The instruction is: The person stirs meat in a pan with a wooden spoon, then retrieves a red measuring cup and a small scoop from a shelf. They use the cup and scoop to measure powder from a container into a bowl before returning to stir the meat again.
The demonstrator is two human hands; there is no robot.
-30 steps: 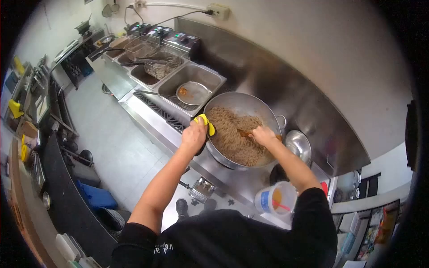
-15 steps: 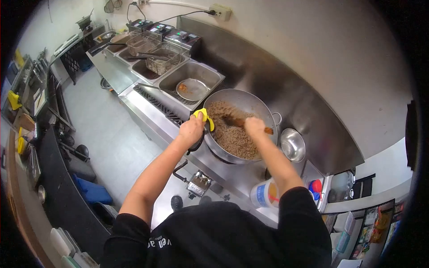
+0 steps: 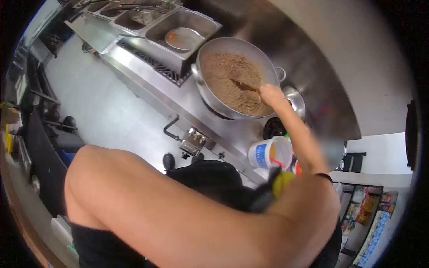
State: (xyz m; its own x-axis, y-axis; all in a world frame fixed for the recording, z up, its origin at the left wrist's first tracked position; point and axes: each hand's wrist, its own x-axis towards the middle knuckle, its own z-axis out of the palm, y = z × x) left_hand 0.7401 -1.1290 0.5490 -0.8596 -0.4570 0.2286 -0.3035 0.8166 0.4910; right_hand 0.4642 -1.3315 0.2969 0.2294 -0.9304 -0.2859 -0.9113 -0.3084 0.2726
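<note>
My right hand is closed round the handle of a brown wooden spatula. The spatula's blade rests in brown minced food inside a large metal wok. My left arm crosses low in front of my body to the right. At its end my left hand is blurred beside my right upper arm, with a yellow and black cloth-like item at it. Its fingers are not clearly visible.
A white tub with a red-handled utensil stands on the counter below the wok. A metal bowl is right of the wok. Fryer basins line the upper left. A metal fixture juts from the counter's front edge.
My left hand has left the wok's rim and swung right across my body with the yellow and black item. My right hand has shifted slightly, still on the spatula. The view has tilted down.
</note>
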